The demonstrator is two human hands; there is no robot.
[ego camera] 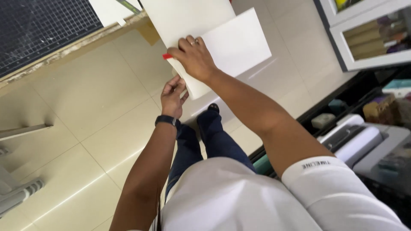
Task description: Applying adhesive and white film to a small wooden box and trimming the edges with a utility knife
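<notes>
A large white sheet of paper (237, 40) hangs off the edge of a worktable (68, 49) at the top of the view, bent over the floor. My right hand (195, 55) presses on the sheet near its lower edge and grips a small red tool (167, 56), whose tip pokes out to the left; a ring shows on one finger. My left hand (172, 96), with a dark watch on the wrist, pinches the sheet's lower corner from beneath.
A dark gridded cutting mat (38, 25) covers the table at top left. Beige floor tiles (94, 107) lie below. White shelves with rolls (372, 38) stand at top right, a white printer (355, 141) at right. A metal frame (21, 188) sits at the left edge.
</notes>
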